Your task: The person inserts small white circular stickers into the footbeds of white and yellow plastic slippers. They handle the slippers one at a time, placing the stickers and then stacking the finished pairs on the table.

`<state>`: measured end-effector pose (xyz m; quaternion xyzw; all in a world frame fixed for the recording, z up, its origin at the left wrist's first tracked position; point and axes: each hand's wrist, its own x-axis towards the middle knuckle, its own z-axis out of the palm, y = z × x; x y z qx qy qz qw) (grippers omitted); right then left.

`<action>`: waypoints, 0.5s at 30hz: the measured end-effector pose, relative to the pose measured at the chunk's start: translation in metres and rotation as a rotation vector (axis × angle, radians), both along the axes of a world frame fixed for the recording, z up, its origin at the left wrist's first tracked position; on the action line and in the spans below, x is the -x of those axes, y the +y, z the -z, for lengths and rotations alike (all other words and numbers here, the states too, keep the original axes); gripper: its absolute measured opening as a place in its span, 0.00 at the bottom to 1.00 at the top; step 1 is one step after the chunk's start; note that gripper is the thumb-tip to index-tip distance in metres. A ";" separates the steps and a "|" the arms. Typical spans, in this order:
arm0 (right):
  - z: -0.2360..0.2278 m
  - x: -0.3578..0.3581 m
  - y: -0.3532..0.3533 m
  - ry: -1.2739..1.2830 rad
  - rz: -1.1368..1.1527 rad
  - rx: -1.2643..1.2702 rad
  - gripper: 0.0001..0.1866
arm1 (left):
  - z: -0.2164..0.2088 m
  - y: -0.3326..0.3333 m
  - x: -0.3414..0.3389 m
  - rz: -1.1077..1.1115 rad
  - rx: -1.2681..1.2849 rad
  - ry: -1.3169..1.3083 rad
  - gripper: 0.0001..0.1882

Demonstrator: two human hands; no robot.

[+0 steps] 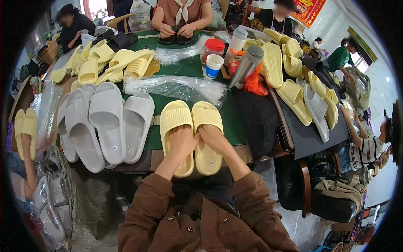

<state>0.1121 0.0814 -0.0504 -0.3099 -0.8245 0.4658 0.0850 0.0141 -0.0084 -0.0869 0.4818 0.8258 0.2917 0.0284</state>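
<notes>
Both hands are at work on one pair of yellow slippers: the left hand (183,142) reaches under the strap of the left slipper (184,166), the right hand (213,137) under the strap of the right slipper (208,161). Straps hide the fingers, so I cannot tell whether they grip or merely rest inside; the hands come together at the inner sides of the pair. The two slippers lie side by side, soles down, nearly parallel, long axes running near to far, toes at the far end and heels toward the person. Each hand enters its own slipper from the near, heel side, so neither is the nearer one to the pair as a whole.

Beneath the toes is the green mat (231,122); the heels reach the near edge of the table. To the left, well within reach, grey slippers (107,119) overlap in a row, toes also far. Just beyond the pair, a bundle of clear strands (174,87) lies crosswise, left to right. Farther off stand a paper cup (213,64) and a tumbler (247,65), with more yellow slippers heaped far left (89,70) and to the right (273,65).
</notes>
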 end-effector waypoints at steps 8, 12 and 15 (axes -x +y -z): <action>-0.024 -0.044 -0.003 0.273 0.070 -0.215 0.11 | -0.010 -0.002 -0.002 0.050 0.149 -0.151 0.26; -0.048 -0.009 0.034 0.354 0.152 -0.330 0.09 | -0.003 -0.003 0.000 0.015 0.097 -0.132 0.27; -0.020 0.027 0.073 0.285 0.126 -0.401 0.09 | -0.006 0.000 -0.002 0.018 0.105 -0.146 0.27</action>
